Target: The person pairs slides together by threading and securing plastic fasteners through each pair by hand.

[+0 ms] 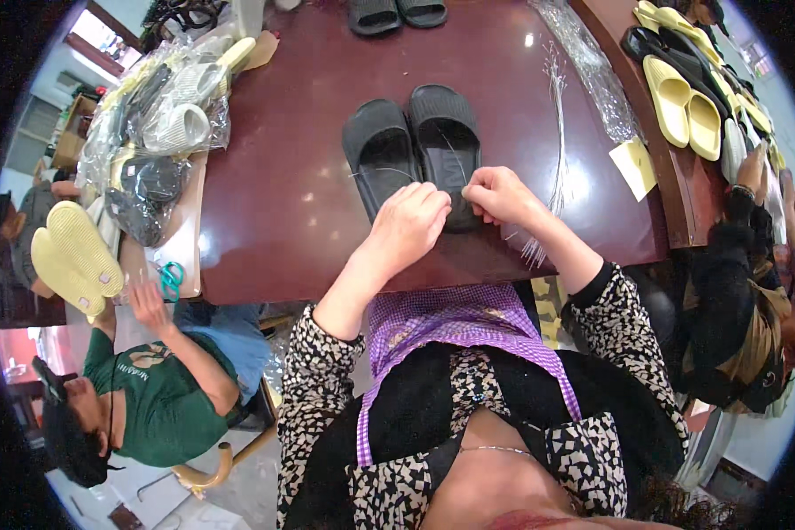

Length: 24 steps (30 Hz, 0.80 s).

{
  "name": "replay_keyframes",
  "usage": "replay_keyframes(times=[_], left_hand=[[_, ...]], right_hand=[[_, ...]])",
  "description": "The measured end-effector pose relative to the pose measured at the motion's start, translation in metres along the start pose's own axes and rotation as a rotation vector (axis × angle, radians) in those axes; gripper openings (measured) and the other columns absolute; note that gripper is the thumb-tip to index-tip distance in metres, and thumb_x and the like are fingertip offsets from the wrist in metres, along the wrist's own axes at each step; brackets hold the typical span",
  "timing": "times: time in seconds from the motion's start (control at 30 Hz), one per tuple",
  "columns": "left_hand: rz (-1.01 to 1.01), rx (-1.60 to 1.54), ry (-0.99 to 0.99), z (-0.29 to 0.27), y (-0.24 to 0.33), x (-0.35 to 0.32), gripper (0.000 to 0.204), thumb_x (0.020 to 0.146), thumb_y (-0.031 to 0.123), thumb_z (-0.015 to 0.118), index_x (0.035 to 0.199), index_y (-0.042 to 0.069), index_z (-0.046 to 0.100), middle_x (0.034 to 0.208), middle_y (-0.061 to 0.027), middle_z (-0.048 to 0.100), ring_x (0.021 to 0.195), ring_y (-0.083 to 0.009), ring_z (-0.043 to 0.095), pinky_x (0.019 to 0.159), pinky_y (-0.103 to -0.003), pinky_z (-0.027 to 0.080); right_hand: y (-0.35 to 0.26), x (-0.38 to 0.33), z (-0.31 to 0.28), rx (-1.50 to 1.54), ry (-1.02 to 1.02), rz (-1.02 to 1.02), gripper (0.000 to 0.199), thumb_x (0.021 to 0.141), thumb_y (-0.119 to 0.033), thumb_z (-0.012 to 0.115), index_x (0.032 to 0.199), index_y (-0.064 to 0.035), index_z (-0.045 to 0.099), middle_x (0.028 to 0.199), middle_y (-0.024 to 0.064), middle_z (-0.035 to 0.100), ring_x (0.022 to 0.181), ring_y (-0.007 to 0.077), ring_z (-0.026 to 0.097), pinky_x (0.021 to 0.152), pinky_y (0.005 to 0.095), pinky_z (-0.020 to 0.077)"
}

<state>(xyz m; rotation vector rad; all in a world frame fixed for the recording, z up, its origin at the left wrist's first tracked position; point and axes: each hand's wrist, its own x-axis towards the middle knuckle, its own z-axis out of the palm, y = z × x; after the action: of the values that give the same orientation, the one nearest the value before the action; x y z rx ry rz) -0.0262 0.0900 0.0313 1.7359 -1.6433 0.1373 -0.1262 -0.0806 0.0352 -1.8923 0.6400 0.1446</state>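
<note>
A pair of black slide sandals (444, 124) lies side by side on the table in front of me, toes pointing away. A thin pale tie (458, 147) shows as fine lines across the insoles. My left hand (408, 219) is closed in a pinch over the heel part of the left slide. Beside it, my right hand (502, 196) pinches at the inner heel edge of the right slide. The tie runs toward both hands; its ends are hidden in my fingers. A bundle of thin white ties (557, 132) lies to the right of the slides.
The dark red table (283, 177) carries another black pair (387, 16) at the far edge. Bagged slides (185, 106) pile up at the left, yellow ones (680, 106) at the right. A co-worker (159, 389) at left holds yellow slides (75, 256) near green-handled scissors (170, 279).
</note>
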Motion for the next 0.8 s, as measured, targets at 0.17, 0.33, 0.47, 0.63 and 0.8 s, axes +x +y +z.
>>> replay_keyframes(times=[0.17, 0.33, 0.47, 0.63, 0.8], left_hand=[[0.028, -0.047, -0.009, 0.007, -0.012, 0.014, 0.007, 0.075, 0.005, 0.060, 0.079, 0.003, 0.055, 0.076, -0.0117, 0.054, 0.074, -0.0286, 0.055, 0.067, -0.036, 0.045], [0.055, -0.098, -0.035, 0.023, 0.005, 0.020, 0.006, 0.077, 0.008, 0.058, 0.079, 0.003, 0.054, 0.076, -0.0118, 0.054, 0.075, -0.0291, 0.055, 0.067, -0.037, 0.045], [0.072, -0.102, -0.035, 0.039, 0.012, 0.023, 0.007, 0.077, 0.008, 0.058, 0.079, 0.003, 0.054, 0.077, -0.0119, 0.054, 0.075, -0.0289, 0.055, 0.069, -0.037, 0.045], [0.042, -0.060, -0.049, 0.035, 0.003, 0.023, 0.008, 0.077, 0.008, 0.057, 0.081, 0.002, 0.053, 0.077, -0.0121, 0.054, 0.075, -0.0295, 0.054, 0.070, -0.037, 0.045], [0.014, -0.020, -0.010, 0.024, -0.022, 0.023, 0.007, 0.078, 0.007, 0.056, 0.080, 0.002, 0.052, 0.077, -0.0125, 0.053, 0.076, -0.0305, 0.053, 0.071, -0.038, 0.044]], right_hand=[[-0.002, 0.020, -0.009, -0.086, 0.093, -0.178, 0.019, 0.080, -0.017, 0.057, 0.071, 0.0007, 0.057, 0.057, 0.0048, 0.056, 0.045, 0.0110, 0.053, 0.040, 0.0255, 0.0429], [0.003, 0.021, -0.014, -0.134, 0.126, -0.163, 0.023, 0.075, -0.019, 0.057, 0.069, 0.0038, 0.060, 0.056, 0.0120, 0.059, 0.048, 0.0177, 0.059, 0.048, 0.0320, 0.0469], [0.012, 0.014, -0.015, -0.125, 0.141, -0.126, 0.024, 0.075, -0.018, 0.056, 0.068, 0.0040, 0.060, 0.054, 0.0124, 0.058, 0.048, 0.0184, 0.059, 0.048, 0.0327, 0.0468], [0.008, 0.015, -0.017, -0.134, 0.127, -0.113, 0.025, 0.074, -0.019, 0.056, 0.068, 0.0042, 0.060, 0.054, 0.0138, 0.058, 0.047, 0.0195, 0.059, 0.049, 0.0335, 0.0471], [0.003, 0.034, -0.012, -0.237, 0.172, -0.230, 0.024, 0.074, -0.019, 0.056, 0.069, 0.0042, 0.061, 0.062, 0.0190, 0.061, 0.056, 0.0280, 0.062, 0.058, 0.0381, 0.0492]])
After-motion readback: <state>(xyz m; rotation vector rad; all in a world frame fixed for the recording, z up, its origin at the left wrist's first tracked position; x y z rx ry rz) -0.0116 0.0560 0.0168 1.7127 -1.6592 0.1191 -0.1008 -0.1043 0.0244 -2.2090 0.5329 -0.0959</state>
